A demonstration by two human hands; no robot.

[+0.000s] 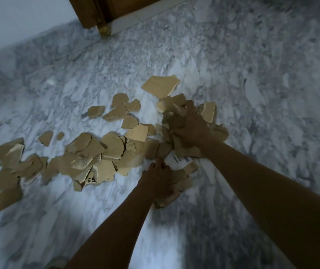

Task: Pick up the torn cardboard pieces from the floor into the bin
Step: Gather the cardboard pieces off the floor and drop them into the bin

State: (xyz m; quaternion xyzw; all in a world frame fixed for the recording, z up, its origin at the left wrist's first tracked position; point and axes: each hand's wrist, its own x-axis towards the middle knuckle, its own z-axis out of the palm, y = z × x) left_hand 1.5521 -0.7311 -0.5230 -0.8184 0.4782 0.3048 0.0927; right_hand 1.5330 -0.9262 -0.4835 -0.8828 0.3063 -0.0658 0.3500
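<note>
Several torn brown cardboard pieces [100, 150] lie scattered over the grey marble floor [233, 78], from the far left to the centre right. My right hand [189, 126] grips a bunch of pieces at the right end of the pile. My left hand [160, 176] holds a few more pieces close to me, beside a scrap with a white printed label [176, 159]. A larger single piece [161, 86] lies just beyond my right hand. No bin is in view.
A wooden door frame [95, 12] and a white wall [19, 16] stand at the far edge of the floor. Bare marble stretches to the right and towards me.
</note>
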